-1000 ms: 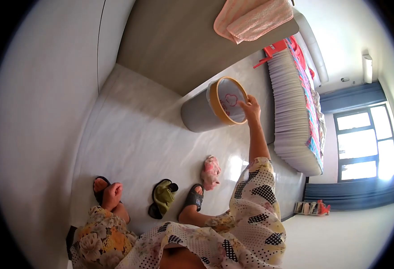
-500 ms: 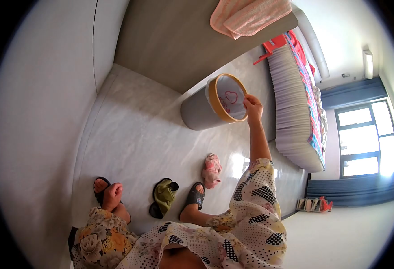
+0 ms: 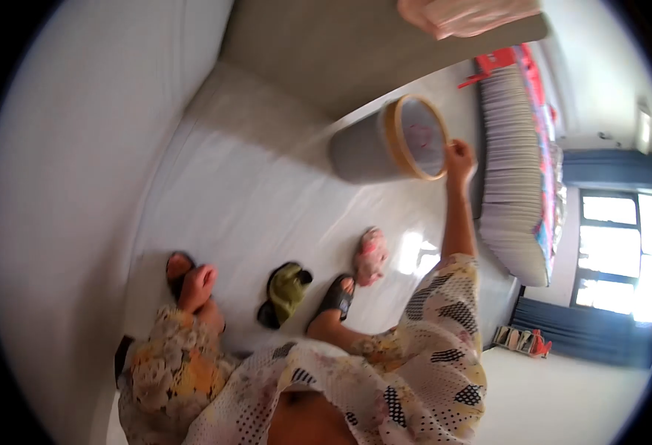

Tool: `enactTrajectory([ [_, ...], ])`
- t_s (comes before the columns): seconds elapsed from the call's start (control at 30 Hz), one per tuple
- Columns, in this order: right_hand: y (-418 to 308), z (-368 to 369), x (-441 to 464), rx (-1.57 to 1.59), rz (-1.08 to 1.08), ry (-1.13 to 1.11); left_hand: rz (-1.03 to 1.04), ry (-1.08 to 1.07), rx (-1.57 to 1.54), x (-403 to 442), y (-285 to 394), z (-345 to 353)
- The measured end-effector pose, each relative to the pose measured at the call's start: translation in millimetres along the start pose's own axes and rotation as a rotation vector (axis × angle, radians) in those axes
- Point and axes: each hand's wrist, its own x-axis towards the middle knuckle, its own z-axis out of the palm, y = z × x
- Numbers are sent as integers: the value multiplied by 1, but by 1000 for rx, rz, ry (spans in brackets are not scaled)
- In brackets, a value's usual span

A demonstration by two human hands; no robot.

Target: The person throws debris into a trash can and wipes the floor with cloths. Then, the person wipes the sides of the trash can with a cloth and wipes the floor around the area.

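A grey trash can (image 3: pixel 363 147) with a yellow rim stands tilted in view, lined with a pale bag that has reddish marks inside. My right hand (image 3: pixel 460 159) is closed on the near right edge of its rim, arm stretched forward. My left hand (image 3: pixel 197 288) is closed, resting by my lower leg above a dark sandal; nothing shows in its fingers. On the floor between my feet lies a green and black item (image 3: pixel 286 293), perhaps cloth over a slipper. A crumpled pink cloth (image 3: pixel 371 256) lies beyond my other sandal (image 3: pixel 335 300).
A brown panel (image 3: pixel 311 59) of furniture stands behind the trash can, with a pink towel (image 3: pixel 474 15) over its edge. A bed (image 3: pixel 515 163) with a pleated skirt and a red chair (image 3: pixel 493 63) are to the right. A small rack (image 3: pixel 520 340) stands by the blue curtain.
The view has shifted, so the trash can and both hands appear farther right and higher. My right hand keeps its hold on the rim; my left hand stays closed.
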Motion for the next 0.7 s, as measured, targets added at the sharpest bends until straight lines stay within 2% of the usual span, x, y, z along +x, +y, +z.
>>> enactTrajectory([
  [0.03,-33,-6,-8,-155,-2,-44,16,7,-31,3,7,-2],
  [0.07,-22,-6,-5,-169,-25,-167,36,20,-7,4,9,-3],
  [0.1,-27,-4,-9,-244,-119,-239,-29,-8,-65,4,8,-3],
  [0.13,-39,-3,-14,-315,-223,-300,0,-2,-59,6,10,-4],
  [0.2,-71,4,-32,-300,-277,-261,-65,-50,-68,5,11,-7],
  [0.23,-79,9,-42,-330,-452,-182,-56,-35,-79,6,10,-6],
  [0.3,-114,18,-81,28,-354,-307,-17,1,-69,5,7,-2],
  [0.33,-100,29,-106,74,-335,-381,-50,-16,-72,5,8,-3],
  [0.37,-89,37,-132,-36,-465,-464,-81,-32,-77,5,9,-4],
  [0.4,-121,42,-173,55,-249,-633,-113,-50,-83,4,10,-4],
  [0.5,-115,67,-273,27,-600,-1059,-114,-49,-85,3,7,-3],
  [0.53,-105,71,-312,20,-614,-1102,-106,-36,-109,4,6,-2],
  [0.6,-95,64,-373,167,-443,-1245,-90,-7,-156,3,5,-1],
  [0.67,-98,50,-419,73,-511,-1271,-92,-24,-90,1,6,-4],
  [0.7,-102,41,-442,-48,-607,-1210,-86,-37,-65,4,8,-4],
])
